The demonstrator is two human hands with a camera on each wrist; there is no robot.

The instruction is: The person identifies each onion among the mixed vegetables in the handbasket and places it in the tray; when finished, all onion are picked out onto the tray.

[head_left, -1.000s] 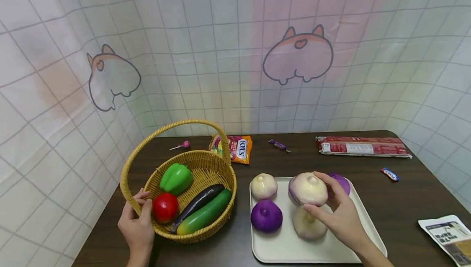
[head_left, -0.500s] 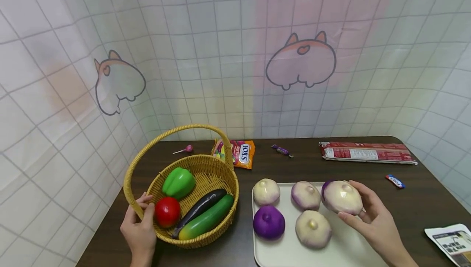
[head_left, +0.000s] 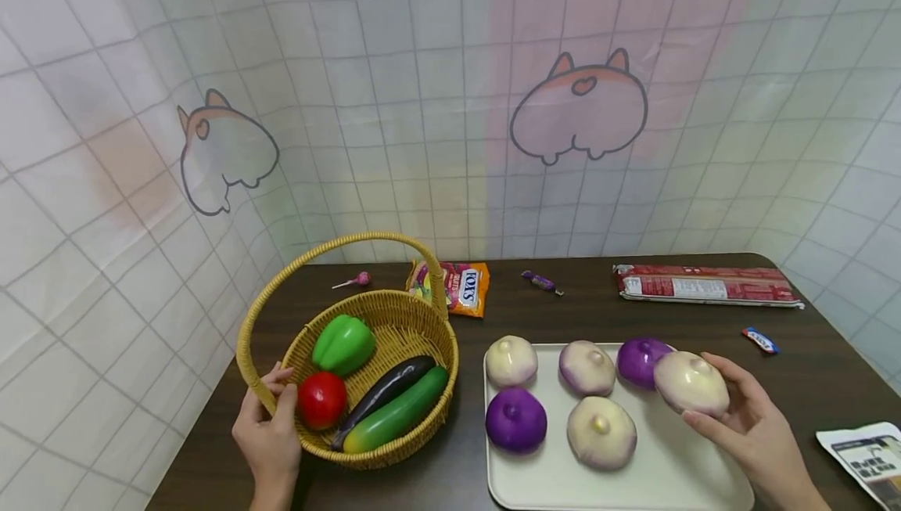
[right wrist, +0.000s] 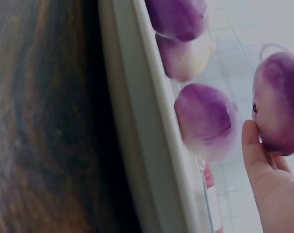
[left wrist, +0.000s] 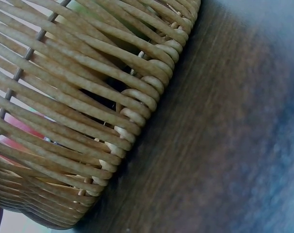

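Observation:
In the head view my right hand (head_left: pixel 760 425) pinches a white-and-purple turnip (head_left: pixel 691 383) between thumb and fingers, above the right part of a cream tray (head_left: pixel 676 472). The right wrist view shows the purple underside of this held turnip (right wrist: pixel 278 107). On the tray lie several other turnips, among them a purple one (head_left: pixel 516 421) and a pale one (head_left: pixel 601 433). My left hand (head_left: pixel 267 437) grips the wicker basket (head_left: pixel 394 460) at its left rim, by the foot of the handle. A green bell pepper (head_left: pixel 343 345), a tomato (head_left: pixel 321 400), an eggplant (head_left: pixel 383 397) and a cucumber (head_left: pixel 397 411) lie inside.
Behind the basket are a lollipop (head_left: pixel 355 279) and a Fox's candy bag (head_left: pixel 457 288). A purple wrapped candy (head_left: pixel 542 282), a long red packet (head_left: pixel 707 286) and a small candy (head_left: pixel 761 340) lie further right. A white packet (head_left: pixel 866 456) sits at the right edge.
My right hand has carried the turnip rightward across the tray, from over the middle turnips to beside the back right purple one. The left hand keeps its grip on the basket.

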